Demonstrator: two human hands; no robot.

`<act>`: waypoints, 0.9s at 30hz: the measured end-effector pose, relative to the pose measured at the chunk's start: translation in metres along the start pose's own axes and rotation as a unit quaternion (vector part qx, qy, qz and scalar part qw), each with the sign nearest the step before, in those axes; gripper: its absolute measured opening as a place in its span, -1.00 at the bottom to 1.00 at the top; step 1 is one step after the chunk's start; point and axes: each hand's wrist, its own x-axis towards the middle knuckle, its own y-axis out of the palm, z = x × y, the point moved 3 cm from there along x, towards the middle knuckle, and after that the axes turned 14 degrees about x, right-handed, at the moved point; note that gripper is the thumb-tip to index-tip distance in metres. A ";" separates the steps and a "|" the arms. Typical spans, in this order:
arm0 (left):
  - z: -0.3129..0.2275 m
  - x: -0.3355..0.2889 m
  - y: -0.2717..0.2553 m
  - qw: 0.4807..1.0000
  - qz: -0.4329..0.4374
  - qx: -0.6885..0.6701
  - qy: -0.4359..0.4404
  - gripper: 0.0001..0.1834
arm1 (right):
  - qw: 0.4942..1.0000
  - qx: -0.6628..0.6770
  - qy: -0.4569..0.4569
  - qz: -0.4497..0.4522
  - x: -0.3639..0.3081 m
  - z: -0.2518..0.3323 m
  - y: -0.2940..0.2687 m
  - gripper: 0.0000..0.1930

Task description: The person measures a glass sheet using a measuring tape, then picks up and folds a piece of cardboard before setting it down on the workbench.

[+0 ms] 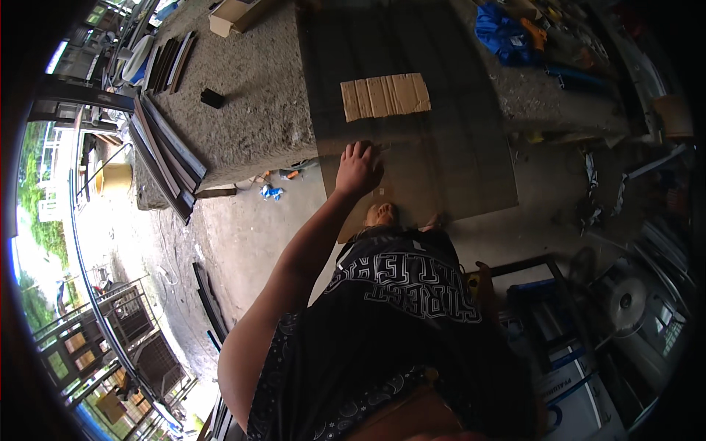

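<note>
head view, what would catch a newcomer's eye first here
First, the left hand, pressed flat on the near edge of a big grey-brown board that lies over a rough concrete slab. Next, the pale corrugated cardboard piece lying on that board, further up. The right hand is low at the right, near a yellow object, its grip unclear.

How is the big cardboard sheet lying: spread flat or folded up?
Spread flat. The big cardboard sheet lies open over the concrete slab, its near end overhanging, with the left hand at its edge.

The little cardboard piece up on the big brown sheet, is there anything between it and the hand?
No. In the head view, only bare brown sheet lies between the small cardboard piece and the left hand.
</note>
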 end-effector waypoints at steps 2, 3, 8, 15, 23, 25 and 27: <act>0.000 -0.001 0.000 1.000 -0.001 0.002 -0.005 -0.64 | 1.000 -0.016 0.015 -0.001 -0.001 -0.004 0.003 -0.53; 0.002 -0.004 0.005 1.000 0.009 0.011 -0.007 -0.64 | 1.000 -0.022 0.022 -0.002 -0.002 -0.007 0.003 -0.53; 0.006 -0.005 0.012 1.000 0.015 0.006 -0.007 -0.62 | 0.996 -0.070 0.053 -0.002 0.001 -0.011 0.006 -0.53; 0.002 0.001 0.005 1.000 -0.002 -0.002 -0.019 -0.68 | 0.985 -0.145 0.097 -0.006 0.006 -0.010 0.013 -0.53; 0.007 -0.004 0.010 0.999 0.029 -0.008 -0.022 -0.62 | 0.961 -0.257 0.094 0.030 0.006 -0.001 0.006 -0.54; 0.006 -0.003 0.009 0.999 0.013 -0.048 -0.022 -0.63 | 0.965 -0.254 0.010 0.064 0.017 0.003 0.000 -0.54; 0.008 -0.006 0.009 0.998 0.016 -0.051 -0.028 -0.63 | 0.976 -0.179 -0.054 0.109 0.026 0.037 0.019 -0.53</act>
